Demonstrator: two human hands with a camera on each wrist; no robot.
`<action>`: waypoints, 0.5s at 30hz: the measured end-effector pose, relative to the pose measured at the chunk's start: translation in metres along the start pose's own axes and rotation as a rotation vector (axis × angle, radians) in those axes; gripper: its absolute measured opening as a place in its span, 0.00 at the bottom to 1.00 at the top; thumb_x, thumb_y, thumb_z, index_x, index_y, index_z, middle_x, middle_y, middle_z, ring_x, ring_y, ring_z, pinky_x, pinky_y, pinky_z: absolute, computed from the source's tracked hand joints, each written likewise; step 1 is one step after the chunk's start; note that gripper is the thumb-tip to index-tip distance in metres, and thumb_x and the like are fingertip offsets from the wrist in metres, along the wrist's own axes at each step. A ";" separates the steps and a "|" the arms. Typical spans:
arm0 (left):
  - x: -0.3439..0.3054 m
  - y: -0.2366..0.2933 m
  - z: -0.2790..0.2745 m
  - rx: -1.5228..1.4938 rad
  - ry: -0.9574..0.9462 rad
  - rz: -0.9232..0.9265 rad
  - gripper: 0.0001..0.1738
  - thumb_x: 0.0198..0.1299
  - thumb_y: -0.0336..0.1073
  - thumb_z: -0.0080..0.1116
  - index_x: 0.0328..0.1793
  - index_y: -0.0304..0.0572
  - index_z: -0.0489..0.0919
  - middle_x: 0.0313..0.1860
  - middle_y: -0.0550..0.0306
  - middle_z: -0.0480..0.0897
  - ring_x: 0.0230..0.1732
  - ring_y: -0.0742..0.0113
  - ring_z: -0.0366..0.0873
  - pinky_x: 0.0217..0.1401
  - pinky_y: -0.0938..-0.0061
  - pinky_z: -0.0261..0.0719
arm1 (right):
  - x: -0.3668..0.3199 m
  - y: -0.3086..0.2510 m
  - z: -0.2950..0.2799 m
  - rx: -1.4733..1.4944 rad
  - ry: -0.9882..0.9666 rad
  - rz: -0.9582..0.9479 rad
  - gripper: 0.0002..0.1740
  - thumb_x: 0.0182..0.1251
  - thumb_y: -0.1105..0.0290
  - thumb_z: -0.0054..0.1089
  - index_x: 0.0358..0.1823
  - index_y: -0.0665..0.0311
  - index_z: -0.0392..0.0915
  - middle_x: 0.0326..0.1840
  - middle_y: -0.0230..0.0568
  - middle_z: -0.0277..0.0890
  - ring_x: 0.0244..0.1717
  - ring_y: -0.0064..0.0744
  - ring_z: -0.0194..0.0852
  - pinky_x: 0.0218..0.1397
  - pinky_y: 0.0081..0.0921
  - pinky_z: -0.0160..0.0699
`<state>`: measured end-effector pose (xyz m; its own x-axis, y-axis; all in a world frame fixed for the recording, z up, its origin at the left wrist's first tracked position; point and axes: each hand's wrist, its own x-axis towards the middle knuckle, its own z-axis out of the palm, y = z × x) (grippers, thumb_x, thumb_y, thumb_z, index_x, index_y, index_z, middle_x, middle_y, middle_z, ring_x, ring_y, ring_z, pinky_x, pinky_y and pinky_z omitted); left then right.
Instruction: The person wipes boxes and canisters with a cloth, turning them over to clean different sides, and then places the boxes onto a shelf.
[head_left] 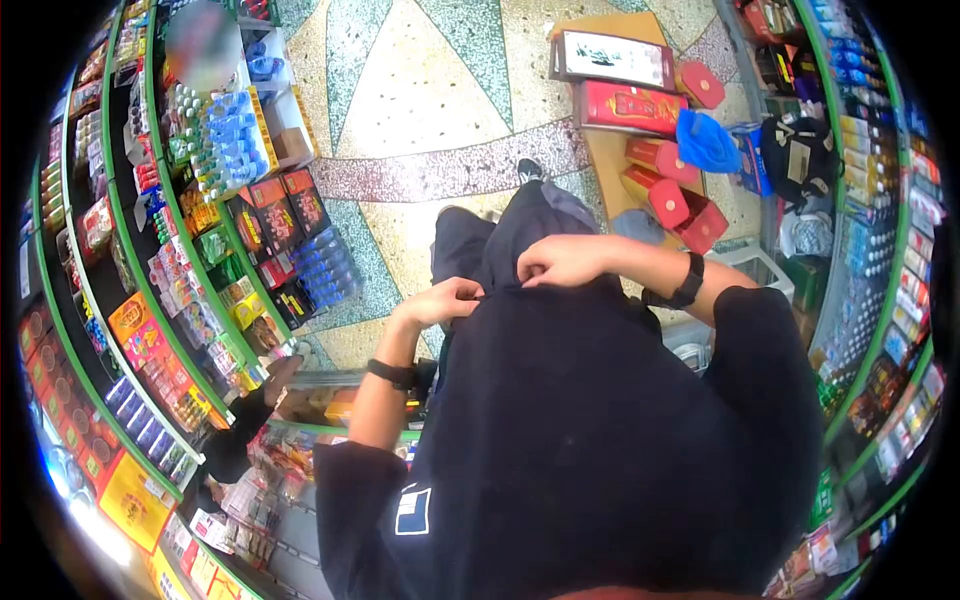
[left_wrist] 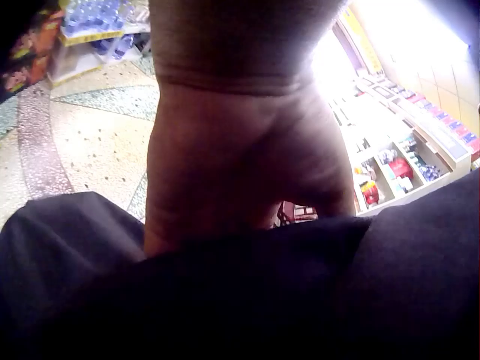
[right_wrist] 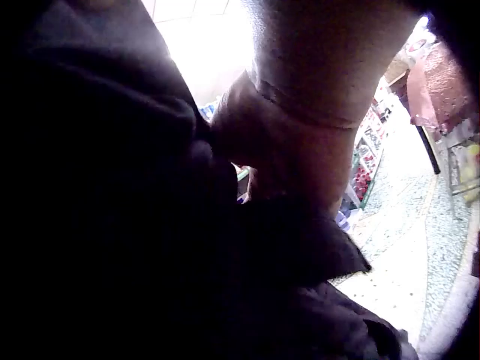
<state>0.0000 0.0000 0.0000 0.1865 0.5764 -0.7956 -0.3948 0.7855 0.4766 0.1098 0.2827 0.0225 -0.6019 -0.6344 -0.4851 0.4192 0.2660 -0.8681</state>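
Both hands are at the lower hem of a black T-shirt (head_left: 570, 430) worn by the person. The left hand (head_left: 445, 302) pinches the hem at its left part, fingers curled. To its right, the right hand (head_left: 565, 262) grips the same hem with curled fingers. In the left wrist view the left hand (left_wrist: 240, 157) goes behind dark cloth (left_wrist: 247, 292), which hides its fingertips. The right wrist view shows the right hand (right_wrist: 289, 154) with its fingers mostly hidden by dark fabric (right_wrist: 135, 225).
Shelves of packaged goods (head_left: 180, 300) curve along the left, with bottle packs (head_left: 235, 140) beside them. Red boxes (head_left: 632, 107) and a blue bag (head_left: 707, 142) stand at the upper right. Another person's dark sleeve (head_left: 235, 435) shows at lower left. Patterned floor (head_left: 420, 90) lies ahead.
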 end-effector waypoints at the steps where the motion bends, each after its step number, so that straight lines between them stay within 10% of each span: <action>1: -0.001 0.008 0.001 0.091 -0.085 -0.001 0.06 0.62 0.35 0.63 0.41 0.42 0.79 0.33 0.74 0.76 0.38 0.84 0.68 0.41 0.82 0.68 | 0.004 -0.004 0.006 -0.047 -0.044 -0.016 0.22 0.69 0.54 0.62 0.49 0.68 0.82 0.46 0.50 0.84 0.50 0.43 0.83 0.55 0.34 0.78; 15: 0.046 0.141 -0.151 0.332 -0.417 -0.092 0.18 0.71 0.43 0.56 0.30 0.39 0.79 0.25 0.71 0.75 0.28 0.82 0.69 0.31 0.79 0.67 | 0.078 -0.072 -0.042 0.376 0.510 0.164 0.11 0.67 0.68 0.63 0.41 0.68 0.74 0.36 0.39 0.76 0.38 0.33 0.74 0.47 0.32 0.76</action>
<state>-0.1828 0.1033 -0.0255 0.5745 0.4896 -0.6559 -0.0672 0.8268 0.5584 0.0040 0.2440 0.0430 -0.7181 -0.1591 -0.6776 0.6864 -0.0008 -0.7272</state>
